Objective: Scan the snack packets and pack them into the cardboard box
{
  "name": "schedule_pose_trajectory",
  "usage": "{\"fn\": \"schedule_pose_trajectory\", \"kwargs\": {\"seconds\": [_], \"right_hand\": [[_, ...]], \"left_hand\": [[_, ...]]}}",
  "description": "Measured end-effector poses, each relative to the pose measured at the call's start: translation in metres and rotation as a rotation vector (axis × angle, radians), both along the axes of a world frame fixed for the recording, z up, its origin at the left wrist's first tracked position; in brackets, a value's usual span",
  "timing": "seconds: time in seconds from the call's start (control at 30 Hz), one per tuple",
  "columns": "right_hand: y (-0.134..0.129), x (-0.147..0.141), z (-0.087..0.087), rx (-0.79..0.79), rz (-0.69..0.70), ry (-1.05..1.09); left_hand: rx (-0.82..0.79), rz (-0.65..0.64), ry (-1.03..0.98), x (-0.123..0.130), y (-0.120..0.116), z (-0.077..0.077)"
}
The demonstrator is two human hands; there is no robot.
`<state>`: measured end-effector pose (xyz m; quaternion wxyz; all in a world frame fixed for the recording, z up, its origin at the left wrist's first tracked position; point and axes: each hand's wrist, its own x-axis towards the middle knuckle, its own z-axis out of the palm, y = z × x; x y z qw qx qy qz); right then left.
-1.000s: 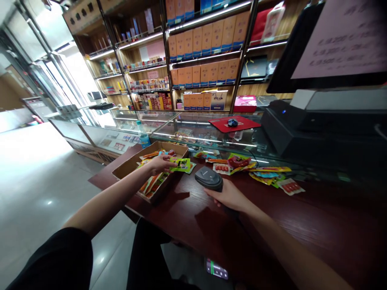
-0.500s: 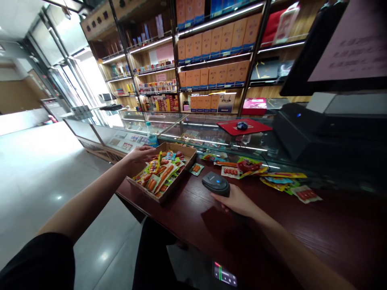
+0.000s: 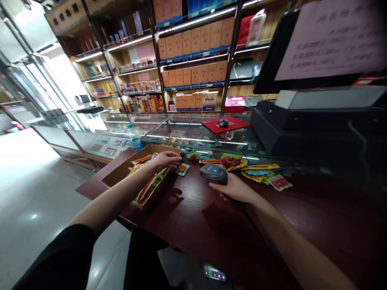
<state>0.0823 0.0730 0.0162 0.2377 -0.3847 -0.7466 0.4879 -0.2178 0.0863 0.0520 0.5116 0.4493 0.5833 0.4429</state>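
My right hand [image 3: 237, 187] is wrapped around the handle of a dark grey barcode scanner [image 3: 213, 173], which has a small blue light on top and is raised over the counter. My left hand [image 3: 167, 160] hovers above the right side of a cardboard box [image 3: 116, 174], its fingers bent and apart with nothing seen in them. Close by its fingertips lies a small snack packet [image 3: 183, 169] on the counter. Packaged sausages [image 3: 151, 189] fill the box, partly hidden by my left forearm. A pile of snack packets [image 3: 256, 171] lies beyond the scanner, to the right.
Behind the dark red wooden counter [image 3: 181, 213] runs a glass display case [image 3: 187, 129] with a red mouse pad [image 3: 211, 125] and mouse. A black register with a monitor [image 3: 272, 56] stands at right. Below the counter edge a lit phone [image 3: 214, 272] shows. A blue-capped bottle [image 3: 135, 141] stands behind the box.
My left hand has moved right, from over the left part of the box to beside the small packet. The view has turned right. My right hand keeps hold of the scanner.
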Motion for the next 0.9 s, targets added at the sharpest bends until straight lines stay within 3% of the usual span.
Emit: {"fn": "schedule_pose_trajectory", "kwargs": {"seconds": [0.17, 0.27, 0.37, 0.47, 0.67, 0.8, 0.9], "right_hand": [[0.014, 0.028, 0.016, -0.044, -0.08, -0.011], [0.018, 0.039, 0.021, -0.029, -0.118, -0.01], [0.021, 0.045, 0.023, -0.024, -0.151, -0.022], [0.024, 0.049, 0.023, -0.019, -0.169, -0.025], [0.027, 0.05, 0.019, -0.037, -0.166, -0.012], [0.023, 0.045, 0.019, -0.034, -0.161, -0.035], [0.021, 0.04, 0.018, -0.024, -0.147, -0.06]], "left_hand": [[0.061, -0.186, 0.211, 0.064, 0.052, -0.045], [0.218, -0.31, 0.426, 0.094, 0.075, -0.072], [0.429, -0.458, 0.649, 0.11, 0.087, -0.09], [0.572, -0.565, 0.842, 0.115, 0.092, -0.096], [0.64, -0.609, 1.082, 0.116, 0.09, -0.095], [0.643, -0.633, 1.018, 0.115, 0.082, -0.101], [0.549, -0.644, 0.868, 0.111, 0.074, -0.102]]}}
